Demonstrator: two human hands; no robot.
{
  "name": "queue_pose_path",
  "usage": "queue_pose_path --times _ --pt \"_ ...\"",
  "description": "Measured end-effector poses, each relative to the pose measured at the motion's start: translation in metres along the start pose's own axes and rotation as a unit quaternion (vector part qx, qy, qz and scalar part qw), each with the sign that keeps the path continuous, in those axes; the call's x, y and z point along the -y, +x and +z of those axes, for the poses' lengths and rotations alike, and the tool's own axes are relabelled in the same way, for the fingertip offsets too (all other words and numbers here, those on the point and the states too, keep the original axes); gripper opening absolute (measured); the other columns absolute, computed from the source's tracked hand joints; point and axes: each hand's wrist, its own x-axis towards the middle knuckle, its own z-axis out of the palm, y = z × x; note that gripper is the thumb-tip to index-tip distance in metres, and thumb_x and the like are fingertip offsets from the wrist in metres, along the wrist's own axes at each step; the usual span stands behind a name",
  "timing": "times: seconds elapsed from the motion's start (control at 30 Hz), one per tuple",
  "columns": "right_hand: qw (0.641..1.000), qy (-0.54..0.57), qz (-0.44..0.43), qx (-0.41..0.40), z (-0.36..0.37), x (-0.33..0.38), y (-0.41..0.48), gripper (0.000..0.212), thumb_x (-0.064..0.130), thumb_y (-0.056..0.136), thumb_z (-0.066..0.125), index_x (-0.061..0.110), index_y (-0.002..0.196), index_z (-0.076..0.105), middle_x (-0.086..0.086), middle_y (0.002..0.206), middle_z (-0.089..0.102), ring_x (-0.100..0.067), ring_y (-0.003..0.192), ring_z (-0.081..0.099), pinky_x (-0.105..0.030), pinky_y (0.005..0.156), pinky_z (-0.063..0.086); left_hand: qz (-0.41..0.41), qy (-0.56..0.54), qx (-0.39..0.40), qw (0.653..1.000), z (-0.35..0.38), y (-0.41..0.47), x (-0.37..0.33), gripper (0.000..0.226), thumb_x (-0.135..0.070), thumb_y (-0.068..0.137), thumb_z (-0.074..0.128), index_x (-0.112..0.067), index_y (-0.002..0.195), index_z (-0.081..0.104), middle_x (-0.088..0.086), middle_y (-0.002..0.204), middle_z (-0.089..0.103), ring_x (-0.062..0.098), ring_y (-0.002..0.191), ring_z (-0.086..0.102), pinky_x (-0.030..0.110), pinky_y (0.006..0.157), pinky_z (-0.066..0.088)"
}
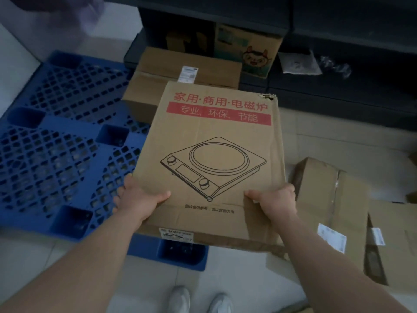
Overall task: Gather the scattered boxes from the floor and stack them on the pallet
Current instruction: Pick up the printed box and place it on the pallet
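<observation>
I hold a flat brown cooktop box (216,141), printed with red characters and a line drawing of an induction cooker, in the air over the right edge of the blue plastic pallet (58,141). My left hand (137,197) grips its near left corner with the thumb on top. My right hand (275,202) grips the near right corner the same way. A plain brown box (162,71) with a white label lies at the pallet's far right corner, partly hidden by the held box. Two more brown boxes, one taped (331,199) and one low (397,245), lie on the floor to the right.
Dark shelving (338,30) runs along the back, holding a cartoon-printed carton (248,50) and plastic wrapping (300,64). The floor is pale tile (237,272). My two white shoes (200,299) show at the bottom edge, just in front of the pallet's near corner.
</observation>
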Motion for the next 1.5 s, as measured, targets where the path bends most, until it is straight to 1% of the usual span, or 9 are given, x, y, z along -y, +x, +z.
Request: queue_pose_path --times 0.07,0.2,0.37,0.57,0.8,0.93,1.07,1.2,1.5 --pt "1.0 -0.005 -0.013 0.008 0.023 0.005 -0.008 0.107 0.05 0.049 0.089 0.01 0.13 0.032 -0.008 0.126 0.048 -0.032 0.119 0.049 -0.051 0.101 0.043 -0.01 -0.01 -0.01 1.0 -0.01 0.012 0.02 0.121 -0.054 0.057 0.084 -0.025 0.149 0.011 0.014 0.15 0.027 0.036 0.136 0.025 0.055 0.111 0.025" --pt "0.999 -0.002 -0.017 0.037 0.076 0.013 -0.024 0.105 0.052 0.044 0.087 0.017 0.126 0.03 -0.008 0.123 0.05 -0.032 0.117 0.05 -0.053 0.099 0.044 -0.043 -0.022 -0.02 0.999 -0.033 0.039 0.058 0.121 -0.051 0.056 0.086 -0.022 0.148 0.013 0.014 0.146 0.031 0.037 0.133 0.028 0.055 0.11 0.027" --pt "0.998 0.005 -0.011 0.057 0.151 0.036 -0.045 0.105 0.047 0.045 0.088 0.015 0.127 0.031 -0.008 0.125 0.047 -0.031 0.118 0.049 -0.052 0.1 0.044 -0.074 -0.015 -0.021 0.997 -0.07 0.091 0.098 0.123 -0.053 0.054 0.086 -0.025 0.147 0.011 0.014 0.146 0.029 0.037 0.133 0.027 0.054 0.111 0.026" --pt "0.999 0.01 0.004 0.047 0.247 0.057 -0.06 0.112 0.049 0.039 0.086 0.013 0.13 0.032 -0.008 0.124 0.048 -0.031 0.117 0.049 -0.053 0.099 0.044 -0.07 -0.01 -0.001 0.998 -0.103 0.176 0.142 0.122 -0.052 0.052 0.087 -0.027 0.146 0.013 0.015 0.146 0.029 0.037 0.134 0.027 0.055 0.111 0.025" --pt "0.999 0.006 0.022 0.043 0.334 0.066 -0.056 0.108 0.047 0.051 0.088 0.009 0.134 0.03 -0.008 0.131 0.046 -0.031 0.122 0.046 -0.052 0.104 0.039 -0.071 0.012 0.006 0.997 -0.115 0.256 0.175 0.125 -0.048 0.055 0.088 -0.024 0.149 0.009 0.014 0.148 0.026 0.036 0.136 0.023 0.054 0.112 0.024" --pt "0.999 0.009 0.028 0.04 0.365 0.069 -0.045 0.109 0.047 0.052 0.088 0.008 0.135 0.029 -0.01 0.133 0.045 -0.032 0.125 0.044 -0.052 0.106 0.038 -0.072 0.012 0.012 0.997 -0.109 0.286 0.187 0.121 -0.046 0.058 0.087 -0.023 0.149 0.011 0.014 0.148 0.026 0.036 0.135 0.024 0.053 0.112 0.025" --pt "0.999 0.018 0.027 0.032 0.388 0.066 -0.035 0.113 0.05 0.046 0.088 0.011 0.134 0.029 -0.008 0.132 0.045 -0.031 0.124 0.046 -0.052 0.104 0.04 -0.07 -0.008 0.026 0.997 -0.096 0.314 0.2 0.126 -0.047 0.053 0.089 -0.026 0.149 0.01 0.013 0.149 0.027 0.034 0.135 0.027 0.054 0.111 0.027" --pt "0.999 0.03 0.026 0.031 0.402 0.061 -0.029 0.115 0.053 0.04 0.084 0.014 0.132 0.028 -0.006 0.129 0.044 -0.031 0.122 0.046 -0.052 0.104 0.04 -0.063 -0.013 0.025 0.998 -0.084 0.333 0.205 0.125 -0.042 0.054 0.09 -0.025 0.149 0.011 0.013 0.148 0.027 0.034 0.135 0.028 0.052 0.111 0.029" --pt "0.998 0.029 0.033 0.036 0.425 0.048 -0.015 0.109 0.04 0.054 0.089 0.013 0.137 0.024 -0.006 0.136 0.038 -0.03 0.127 0.041 -0.052 0.108 0.037 -0.084 0.025 0.014 0.996 -0.063 0.35 0.214 0.122 -0.038 0.063 0.086 -0.025 0.151 0.003 0.012 0.154 0.017 0.035 0.139 0.02 0.051 0.113 0.025"
